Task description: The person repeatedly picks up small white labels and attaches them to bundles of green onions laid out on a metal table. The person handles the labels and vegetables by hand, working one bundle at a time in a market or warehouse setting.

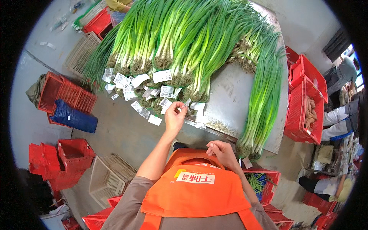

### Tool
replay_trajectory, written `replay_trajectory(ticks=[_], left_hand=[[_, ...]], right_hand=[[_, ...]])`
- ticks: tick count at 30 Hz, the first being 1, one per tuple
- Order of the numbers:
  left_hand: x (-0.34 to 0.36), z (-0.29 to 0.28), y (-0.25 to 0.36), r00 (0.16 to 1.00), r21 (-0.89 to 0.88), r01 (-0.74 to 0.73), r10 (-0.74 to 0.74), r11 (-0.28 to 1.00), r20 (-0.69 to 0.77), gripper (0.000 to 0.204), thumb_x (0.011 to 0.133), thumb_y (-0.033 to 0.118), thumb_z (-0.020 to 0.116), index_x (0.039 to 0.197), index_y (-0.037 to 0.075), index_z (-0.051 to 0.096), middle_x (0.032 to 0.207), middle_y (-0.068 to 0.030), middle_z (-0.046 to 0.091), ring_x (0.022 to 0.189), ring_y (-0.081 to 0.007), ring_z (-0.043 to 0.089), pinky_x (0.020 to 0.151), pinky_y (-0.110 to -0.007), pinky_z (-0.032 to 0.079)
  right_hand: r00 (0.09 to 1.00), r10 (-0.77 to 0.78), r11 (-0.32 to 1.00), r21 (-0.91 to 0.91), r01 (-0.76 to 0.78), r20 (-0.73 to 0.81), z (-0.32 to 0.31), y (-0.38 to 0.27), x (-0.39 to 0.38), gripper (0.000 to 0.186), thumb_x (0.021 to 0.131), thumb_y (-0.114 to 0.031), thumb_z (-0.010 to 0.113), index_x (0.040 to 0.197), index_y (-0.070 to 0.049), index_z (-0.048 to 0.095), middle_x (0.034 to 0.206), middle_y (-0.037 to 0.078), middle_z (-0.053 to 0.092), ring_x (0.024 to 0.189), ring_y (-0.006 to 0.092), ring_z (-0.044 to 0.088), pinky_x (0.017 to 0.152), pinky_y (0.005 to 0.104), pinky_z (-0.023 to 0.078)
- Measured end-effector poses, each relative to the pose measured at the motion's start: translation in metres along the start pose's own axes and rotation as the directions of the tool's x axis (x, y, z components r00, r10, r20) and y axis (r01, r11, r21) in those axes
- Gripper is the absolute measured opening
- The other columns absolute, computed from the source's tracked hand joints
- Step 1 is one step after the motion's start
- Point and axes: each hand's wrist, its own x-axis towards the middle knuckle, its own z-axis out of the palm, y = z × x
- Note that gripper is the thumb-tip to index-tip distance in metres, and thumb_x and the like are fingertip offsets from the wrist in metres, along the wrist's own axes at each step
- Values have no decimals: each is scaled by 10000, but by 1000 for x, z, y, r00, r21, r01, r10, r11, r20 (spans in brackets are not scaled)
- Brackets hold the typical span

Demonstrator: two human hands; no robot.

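Note:
My left hand pinches a small pale paper label between thumb and fingers, at the root end of the scallion bunches. Many of these long green bunches lie piled on the metal table, and white printed tags hang from their root ends along the table's near edge. My right hand is closed in front of the orange apron, its fingers curled, and nothing shows in them. Just beyond it, a separate bunch of scallions lies lengthwise on the right, its roots overhanging the near edge.
Bits of root and soil lie along the table. Red crates stand to the right, one with orange-brown roots in it. On the left are red crates, beige crates and a blue roll. Other people are at far right.

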Motion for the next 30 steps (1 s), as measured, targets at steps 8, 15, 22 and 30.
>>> replay_trajectory(ticks=[8, 15, 22, 30], left_hand=[[-10, 0, 1, 910, -641, 412, -326, 648, 255, 123, 818, 90, 629, 752, 111, 527, 602, 54, 491, 514, -33, 430, 439, -183, 296], [-1, -8, -4, 904, -663, 428, -298, 614, 308, 99, 845, 97, 598, 783, 90, 521, 677, -3, 580, 568, -65, 523, 469, -181, 358], [3, -11, -15, 905, -566, 419, -281, 710, 319, 60, 849, 83, 588, 844, 77, 528, 763, -2, 594, 638, -66, 538, 515, -196, 372], [14, -3, -2, 962, -494, 251, -156, 833, 227, 153, 819, 25, 617, 966, -13, 599, 841, -32, 644, 724, -64, 569, 680, -204, 448]], right_hand=[[994, -56, 996, 67, 63, -96, 9, 0, 69, 218, 915, -163, 488, 896, 25, 598, 722, 24, 603, 643, 77, 538, 584, 218, 445], [974, 57, 957, 290, 10, -221, 33, -1, 129, 301, 861, -161, 578, 1091, 25, 521, 885, 62, 601, 732, 103, 554, 562, 236, 452], [950, 34, 946, 317, 69, -309, 36, 7, 151, 153, 833, -85, 598, 943, 20, 580, 802, 37, 613, 680, 91, 547, 580, 236, 448], [884, -162, 973, 77, 216, -439, 39, 9, 151, 115, 814, -58, 602, 868, 37, 565, 750, 57, 606, 668, 93, 547, 610, 256, 456]])
